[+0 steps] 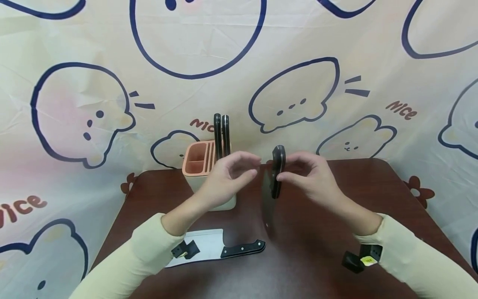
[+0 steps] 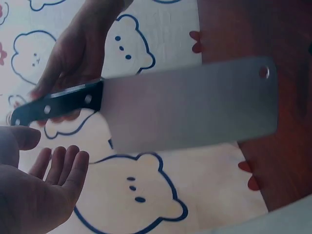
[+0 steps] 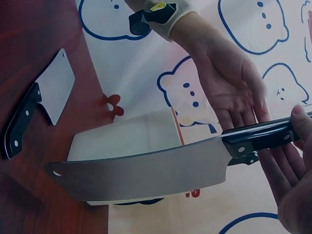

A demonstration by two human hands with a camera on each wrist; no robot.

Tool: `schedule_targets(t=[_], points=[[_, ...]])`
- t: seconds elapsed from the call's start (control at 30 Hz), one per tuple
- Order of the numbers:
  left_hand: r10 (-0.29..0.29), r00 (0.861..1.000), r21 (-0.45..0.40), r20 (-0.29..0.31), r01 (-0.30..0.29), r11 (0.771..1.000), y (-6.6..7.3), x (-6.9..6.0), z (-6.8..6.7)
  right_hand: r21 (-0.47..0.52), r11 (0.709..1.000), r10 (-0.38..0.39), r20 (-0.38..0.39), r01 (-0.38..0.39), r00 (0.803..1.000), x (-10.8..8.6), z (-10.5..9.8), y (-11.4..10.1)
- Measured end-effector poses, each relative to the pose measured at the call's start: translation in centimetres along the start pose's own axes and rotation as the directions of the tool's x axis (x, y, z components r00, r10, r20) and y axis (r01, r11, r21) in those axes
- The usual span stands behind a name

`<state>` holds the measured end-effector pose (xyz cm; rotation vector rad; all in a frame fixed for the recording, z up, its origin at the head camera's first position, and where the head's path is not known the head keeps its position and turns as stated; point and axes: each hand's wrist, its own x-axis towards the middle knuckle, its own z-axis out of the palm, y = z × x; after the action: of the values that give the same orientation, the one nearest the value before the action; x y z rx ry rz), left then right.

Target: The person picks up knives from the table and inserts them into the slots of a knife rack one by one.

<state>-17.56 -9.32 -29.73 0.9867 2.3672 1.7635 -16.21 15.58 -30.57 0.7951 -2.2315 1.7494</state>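
A cleaver hangs upright over the table, blade down and black riveted handle up. My right hand pinches its handle between thumb and fingers. In the left wrist view the broad blade shows a hole at its far corner. My left hand is held close by on the left, fingers loosely bent, with a gap to the handle and nothing held. On the table below lies a second cleaver, its handle to the right and its blade partly behind the left wrist camera.
A cream knife holder with a peach slotted top stands behind my left hand. Two black-handled knives stand in its slots. The brown table backs onto a cartoon-printed cloth.
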Motion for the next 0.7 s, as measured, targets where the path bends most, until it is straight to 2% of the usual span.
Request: schedule_targets(t=[0.13,0.27,0.53,0.7], points=[[0.014,0.999,-0.011,0.043,-0.014,1.0,-0.2,0.0,1.0,0.023,0.999,-0.026,0.001,0.026,1.0,0.3,0.7,0.0],[0.005,0.999,0.005,0.051,-0.006,1.0,-0.3,-0.1,1.7,0.025,0.999,-0.038,-0.007,0.038,0.999,0.6,1.2,0.1],[0.004,0.999,0.007,0.032,-0.004,1.0,-0.3,-0.1,2.1,0.023,0.999,-0.042,-0.034,0.042,0.999,0.8,1.8,0.2],[0.006,1.0,0.021,-0.009,-0.006,1.0,-0.4,-0.2,2.2,0.032,0.999,-0.04,-0.023,0.041,0.999,0.9,2.2,0.3]])
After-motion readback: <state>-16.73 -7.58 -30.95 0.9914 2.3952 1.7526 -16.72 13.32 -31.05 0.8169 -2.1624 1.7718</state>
